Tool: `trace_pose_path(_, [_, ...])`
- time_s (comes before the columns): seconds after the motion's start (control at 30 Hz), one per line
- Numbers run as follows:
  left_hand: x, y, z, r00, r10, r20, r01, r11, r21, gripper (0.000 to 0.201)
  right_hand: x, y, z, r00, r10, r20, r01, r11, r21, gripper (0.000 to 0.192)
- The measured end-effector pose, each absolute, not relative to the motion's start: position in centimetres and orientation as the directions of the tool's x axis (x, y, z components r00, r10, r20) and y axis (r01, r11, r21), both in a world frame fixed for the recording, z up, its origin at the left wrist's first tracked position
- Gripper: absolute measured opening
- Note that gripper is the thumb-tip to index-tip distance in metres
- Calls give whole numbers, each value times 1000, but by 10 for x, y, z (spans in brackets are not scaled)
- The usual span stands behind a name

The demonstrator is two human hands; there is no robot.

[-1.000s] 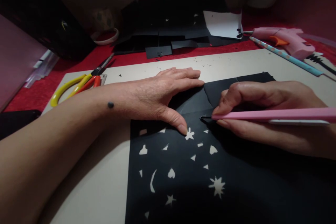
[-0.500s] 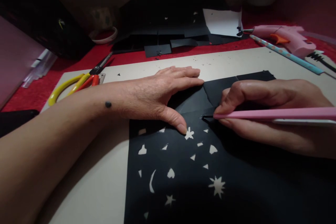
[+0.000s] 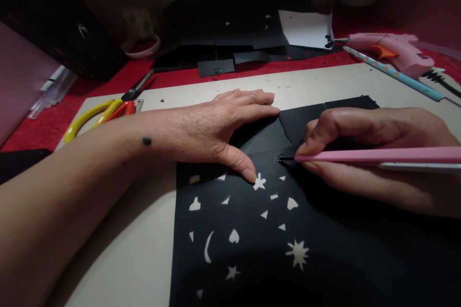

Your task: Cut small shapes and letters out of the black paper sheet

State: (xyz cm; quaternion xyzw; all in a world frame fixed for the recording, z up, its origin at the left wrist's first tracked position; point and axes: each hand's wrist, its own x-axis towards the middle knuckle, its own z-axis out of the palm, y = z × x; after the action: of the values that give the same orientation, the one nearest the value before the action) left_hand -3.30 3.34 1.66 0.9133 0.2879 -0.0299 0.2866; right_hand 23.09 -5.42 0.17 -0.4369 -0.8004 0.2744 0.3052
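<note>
Black paper (image 3: 245,211) lies on a cream board (image 3: 144,230), with stars, hearts, a crescent and small triangles cut through it. My left hand (image 3: 230,127) rests on the paper's upper left part, fingers stretched out and thumb beside a small star cutout (image 3: 259,182). In my right hand (image 3: 345,144) is a pink craft knife (image 3: 378,155), pinched near its blade end. The dark tip touches the paper to the right of my left thumb, where a short, thin light mark shows. My right hand's shadow darkens the paper below it.
Yellow-handled scissors (image 3: 108,110) and an orange-handled tool (image 3: 124,108) lie beyond my left forearm. Black paper pieces (image 3: 223,29) and a white sheet (image 3: 306,29) are at the back on red cloth (image 3: 173,76). A pink glue gun (image 3: 391,53) and a blue dotted pencil (image 3: 394,74) lie at right.
The knife tip has shifted very slightly to the right, and a faint light mark now shows at it. My left hand has stayed in place on the paper.
</note>
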Motion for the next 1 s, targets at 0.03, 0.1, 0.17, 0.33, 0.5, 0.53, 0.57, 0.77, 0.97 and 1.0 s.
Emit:
trace_pose_path(0.03, [-33, 33, 17, 831, 511, -221, 546, -669, 505, 109, 231, -54, 2, -426, 867, 257, 530, 469, -707, 8])
trace_pose_path(0.1, [-33, 33, 18, 830, 512, -221, 546, -668, 505, 107, 230, -55, 2, -407, 875, 262, 533, 460, -710, 8])
trace_pose_path(0.17, [-34, 33, 18, 834, 508, -215, 540, -671, 509, 107, 230, -56, 3, -384, 889, 248, 559, 438, -705, 8])
trace_pose_path(0.33, [-33, 33, 19, 835, 512, -201, 535, -671, 513, 104, 229, -61, 8, -333, 913, 237, 620, 401, -674, 10])
trace_pose_path(0.5, [-33, 32, 18, 834, 511, -209, 539, -670, 510, 105, 230, -59, 13, -291, 929, 228, 647, 366, -668, 17])
trace_pose_path(0.53, [-33, 33, 18, 834, 510, -209, 538, -670, 511, 105, 229, -57, 14, -275, 935, 225, 655, 354, -668, 19])
trace_pose_path(0.57, [-34, 33, 17, 837, 509, -202, 533, -672, 515, 105, 229, -55, 15, -261, 937, 232, 649, 348, -677, 20])
trace_pose_path(0.77, [-35, 35, 14, 844, 506, -179, 515, -672, 531, 105, 224, -49, 16, -160, 958, 239, 519, 287, -805, 24])
trace_pose_path(0.97, [-31, 31, 23, 839, 525, -141, 520, -700, 489, 97, 225, -43, 8, -86, 931, 354, 578, 336, -743, 22])
trace_pose_path(1.0, [-30, 30, 25, 832, 541, -126, 533, -713, 456, 94, 226, -41, 6, -89, 919, 385, 632, 350, -691, 24])
